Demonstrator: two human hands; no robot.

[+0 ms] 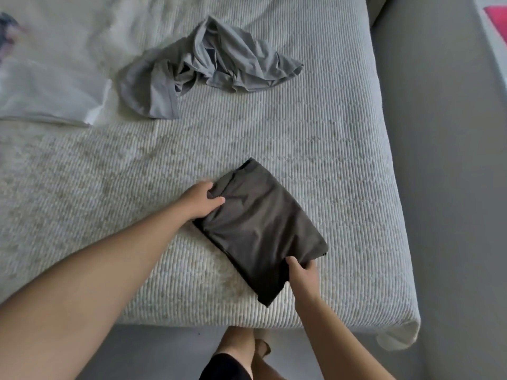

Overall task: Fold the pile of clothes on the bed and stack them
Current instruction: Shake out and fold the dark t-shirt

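Dark garment [260, 229] is down on the bed [329, 133], near the front corner, folded into a neat rectangle lying at a slant. Left hand [201, 200] is on its far end, thumb on top and fingers curled under the edge, so that grip is closed on the cloth. Right hand [303, 272] has the near end, thumb over the fold, fingers tucked beneath as best I can tell; they're hidden under the fabric. Both hands hold the same piece, one at each end.

So this one looks all but finished. A last fold or a lift onto a stack seems to be what's left for it, though I can't say which is coming.

Further up the bed, the grey shirt [203, 69] lies crumpled and spread out, clearly unfolded, well apart from the dark piece. That one is still to do.

Off at the left edge there's a pale cloth [52, 97], lying flat with a straight edge. It may be a folded item and the start of the stack, but that side of the view is blurred and I wouldn't swear to it.

My reckoning: one garment nearly done, at least one untouched, and the stacking still ahead. Somewhere around the middle of the job.
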